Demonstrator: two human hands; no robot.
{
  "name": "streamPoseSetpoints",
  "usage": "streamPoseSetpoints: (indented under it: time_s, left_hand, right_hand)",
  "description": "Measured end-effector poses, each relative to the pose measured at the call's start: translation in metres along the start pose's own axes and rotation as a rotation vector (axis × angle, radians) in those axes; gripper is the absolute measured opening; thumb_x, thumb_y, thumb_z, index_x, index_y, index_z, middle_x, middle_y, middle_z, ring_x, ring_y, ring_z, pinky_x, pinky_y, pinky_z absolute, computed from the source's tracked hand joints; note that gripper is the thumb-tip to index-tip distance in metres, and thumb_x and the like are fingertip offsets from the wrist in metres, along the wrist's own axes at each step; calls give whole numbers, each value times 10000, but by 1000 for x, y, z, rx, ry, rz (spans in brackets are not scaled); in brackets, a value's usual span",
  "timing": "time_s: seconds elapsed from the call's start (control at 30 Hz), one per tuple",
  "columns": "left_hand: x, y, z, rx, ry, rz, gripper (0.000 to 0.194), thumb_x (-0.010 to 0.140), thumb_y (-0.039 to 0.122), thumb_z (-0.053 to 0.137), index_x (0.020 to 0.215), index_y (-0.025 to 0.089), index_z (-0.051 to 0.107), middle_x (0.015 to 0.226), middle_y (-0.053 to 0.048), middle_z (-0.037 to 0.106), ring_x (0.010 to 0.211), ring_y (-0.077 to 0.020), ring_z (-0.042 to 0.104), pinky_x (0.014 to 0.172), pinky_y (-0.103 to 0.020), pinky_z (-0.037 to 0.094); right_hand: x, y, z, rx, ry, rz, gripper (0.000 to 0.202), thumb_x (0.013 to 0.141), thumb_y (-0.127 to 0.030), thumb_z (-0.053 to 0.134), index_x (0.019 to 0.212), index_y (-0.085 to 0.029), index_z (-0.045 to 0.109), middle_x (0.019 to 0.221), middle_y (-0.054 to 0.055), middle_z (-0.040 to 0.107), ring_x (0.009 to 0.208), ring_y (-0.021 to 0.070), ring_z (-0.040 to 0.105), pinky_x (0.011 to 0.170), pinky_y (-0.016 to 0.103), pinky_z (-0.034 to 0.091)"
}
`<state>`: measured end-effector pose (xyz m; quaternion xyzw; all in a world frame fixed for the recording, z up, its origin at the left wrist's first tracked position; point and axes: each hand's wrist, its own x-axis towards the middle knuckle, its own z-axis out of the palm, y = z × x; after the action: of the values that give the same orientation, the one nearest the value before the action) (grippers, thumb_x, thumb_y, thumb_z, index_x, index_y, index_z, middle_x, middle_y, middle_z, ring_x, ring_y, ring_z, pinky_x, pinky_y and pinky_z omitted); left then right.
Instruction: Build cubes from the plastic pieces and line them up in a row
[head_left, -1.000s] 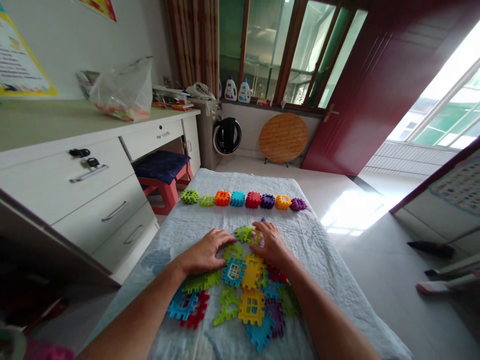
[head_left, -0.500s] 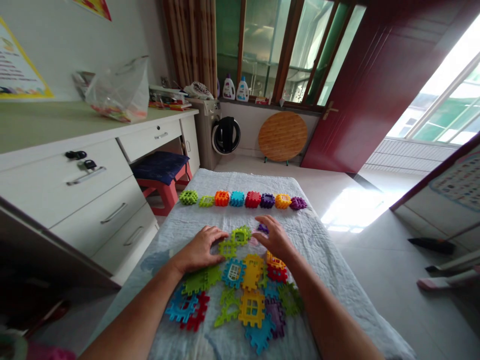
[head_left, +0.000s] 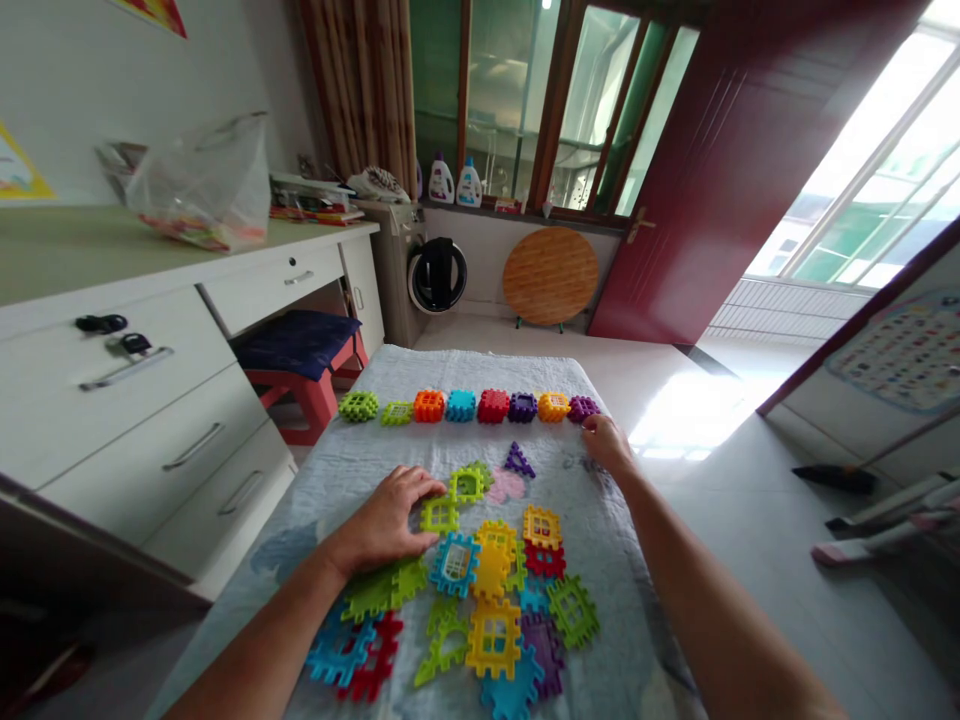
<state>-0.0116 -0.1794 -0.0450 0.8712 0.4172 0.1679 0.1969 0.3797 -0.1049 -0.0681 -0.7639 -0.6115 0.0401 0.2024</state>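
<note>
On the cloth-covered table, my left hand [head_left: 391, 512] rests with fingers apart beside a green square piece [head_left: 439, 516], holding nothing. My right hand [head_left: 607, 442] is at the right end of the row of blocks, its fingers bent close to the purple block [head_left: 583, 408]; whether they grip anything is hidden. The row also has a yellow block [head_left: 553, 406], a red block [head_left: 493, 405] and a green block [head_left: 358, 406]. A purple triangle [head_left: 519, 460] lies between my hands. Nearer me are loose pieces, among them a blue frame [head_left: 454, 565] and a yellow window piece [head_left: 493, 638].
A white desk [head_left: 150, 262] with a plastic bag [head_left: 214, 190] stands at the left, beside a red stool [head_left: 319, 400]. Beyond the table are a washing machine [head_left: 397, 260] and a round wooden board [head_left: 550, 275]. A red door [head_left: 675, 220] is at the right.
My right hand has moved right and away from the purple triangle to the end of the row. My left hand stays by the green pieces. The view has shifted slightly right.
</note>
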Motion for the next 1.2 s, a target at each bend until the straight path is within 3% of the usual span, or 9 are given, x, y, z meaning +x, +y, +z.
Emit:
streamPoseSetpoints:
  time_s: [0.17,0.27,0.4,0.53,0.7,0.8,0.9,1.07,1.2]
  left_hand:
    - [0,-5,2,-30,44,2,448,638,301,678,1073,225,601,1077,-46,592,1045,-251,500,952,-381,403]
    - [1,-7,3,-62,66,-2,445,660,293,661,1096,236,588,1088,-40,590,1061,-248,498,971,-391,394]
    - [1,-8,2,-76,78,-16,446,660,286,656,1099,242,590,1082,-37,591,1073,-251,498,982,-396,389]
    - [1,-10,0,-72,37,-32,444,659,289,660,1095,239,594,1101,-34,593,1075,-243,504,974,-376,400]
    - [-1,-12,-4,-112,-34,-34,444,641,277,670,1078,236,602,1096,-31,593,1081,-238,505,956,-350,420]
    - [-2,-14,-7,-135,-31,-46,441,655,290,662,1090,252,597,1112,-29,592,1075,-238,517,961,-362,419]
    - [-3,-16,-8,-152,-28,-50,451,660,314,665,1102,268,590,1134,-29,589,1085,-242,519,972,-377,414]
    - [-6,-19,-11,-169,-19,-75,452,653,318,673,1096,269,599,1148,-31,588,1118,-241,516,996,-373,400]
    - [-9,-21,-17,-216,-21,-107,448,670,339,669,1105,254,600,1127,-33,599,1087,-229,548,979,-362,420]
  right_hand:
    - [3,3,6,-30,11,-45,200,743,-196,476,826,-203,657,846,54,641,837,205,579,752,288,428]
    - [3,7,7,-12,95,29,218,737,-213,482,898,-191,629,890,80,619,877,231,554,794,326,426]
    - [12,9,2,-7,208,41,549,682,-229,553,1226,-185,482,1185,135,529,1084,308,454,876,420,391]
    - [35,7,-8,-86,-8,-162,918,612,-185,597,1437,-231,199,1407,113,384,1272,329,298,959,454,319]
    - [63,-1,-13,-225,-256,-294,1043,558,-182,675,1458,-222,150,1378,111,458,1317,340,251,1007,483,245]
    - [73,-7,-11,-270,-330,-319,1054,548,-182,695,1458,-203,164,1276,111,554,1245,336,369,972,462,297]
    - [78,-8,-8,-215,-419,-325,1039,555,-136,670,1460,-158,160,1076,84,657,1005,261,557,839,344,401]
    - [75,-2,-9,-118,-431,-352,1029,532,-87,666,1448,-135,202,842,10,679,782,183,596,680,244,417]
    - [70,-2,-13,-169,-425,-343,1018,541,-91,662,1451,-106,205,869,42,677,788,202,594,681,266,425]
